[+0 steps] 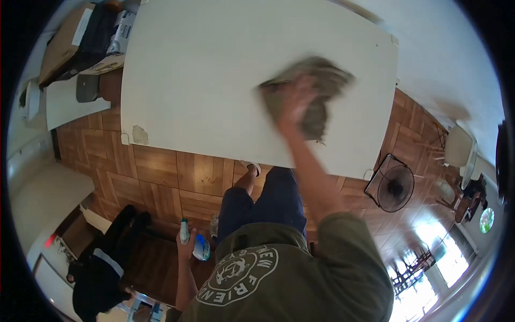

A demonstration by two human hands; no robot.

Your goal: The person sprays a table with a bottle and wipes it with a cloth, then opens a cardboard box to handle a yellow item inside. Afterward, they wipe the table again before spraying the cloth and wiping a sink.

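Note:
A dark olive cloth (316, 110) lies on the white tabletop (204, 70), blurred by motion. Pressed flat on it with the arm reaching forward is my right hand (299, 99), its fingers spread over the cloth. My left hand (185, 246) is low beside my body, off the table, wrapped round a spray bottle (184, 232) with a pale green top. Just right of that hand is a blue and white container (201, 248); whether the hand touches it I cannot tell.
Boxes (70, 43) stand at the upper left beside the table. A black fan (396, 188) stands on the wooden floor near the table's right corner. Another person (96, 284) in dark clothes is at the lower left. Chairs (458, 147) are at the right.

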